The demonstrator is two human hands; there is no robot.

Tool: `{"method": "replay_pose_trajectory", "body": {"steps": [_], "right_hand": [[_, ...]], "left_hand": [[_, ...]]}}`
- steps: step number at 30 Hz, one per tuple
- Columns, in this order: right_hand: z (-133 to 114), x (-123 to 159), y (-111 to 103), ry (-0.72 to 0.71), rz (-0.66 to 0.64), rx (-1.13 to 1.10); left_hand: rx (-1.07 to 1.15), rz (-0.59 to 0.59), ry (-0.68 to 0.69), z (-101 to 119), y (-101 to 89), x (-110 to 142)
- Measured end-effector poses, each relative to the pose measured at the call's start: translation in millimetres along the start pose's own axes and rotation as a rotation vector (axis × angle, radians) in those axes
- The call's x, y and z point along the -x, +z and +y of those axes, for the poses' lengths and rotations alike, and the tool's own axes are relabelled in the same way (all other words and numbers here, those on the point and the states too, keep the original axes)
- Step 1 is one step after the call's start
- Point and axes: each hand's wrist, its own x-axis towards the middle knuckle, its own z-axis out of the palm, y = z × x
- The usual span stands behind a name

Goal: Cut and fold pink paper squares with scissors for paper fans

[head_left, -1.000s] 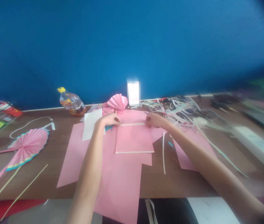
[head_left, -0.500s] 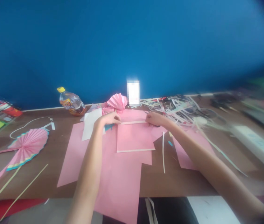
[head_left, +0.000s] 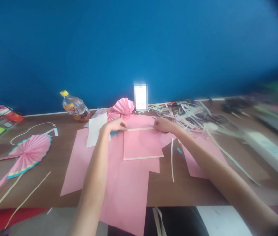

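A small pink sheet of paper (head_left: 142, 144) lies over larger pink sheets (head_left: 126, 193) in front of me. Along its far side runs a cream paper strip (head_left: 140, 129), and its near edge has a similar pale band (head_left: 143, 158). My left hand (head_left: 118, 124) pinches the strip's left end, thumb and fingers closed. At the right end, my right hand (head_left: 162, 125) is closed on the same strip; its fingertips are partly hidden. Just behind my left hand stands a folded pink paper fan (head_left: 124, 107). A white paper piece (head_left: 96, 130) sits beside my left wrist.
At left lie a pink fan with a blue edge (head_left: 32, 152) and loose strips (head_left: 29, 196). A drink bottle (head_left: 76, 106) leans near the blue wall. Tangled strips (head_left: 188, 113) heap at back right, with a white power strip (head_left: 271, 154) farther right.
Both hands keep their hold at the two ends of the strip. The small pink sheet has shifted very slightly to the right; the view has moved a little.
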Motion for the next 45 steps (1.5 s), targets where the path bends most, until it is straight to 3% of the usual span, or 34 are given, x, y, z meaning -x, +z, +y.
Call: {"method": "replay_pose_trajectory", "body": {"steps": [29,45], "right_hand": [[0,1,2,-0.017,0.012,0.042],[-4,5,1,-0.018,0.035,0.056]], "left_hand": [[0.028,-0.023,-0.068,18,0.3,12],[0.000,-0.063,-0.079,12,1.4,7]]}}
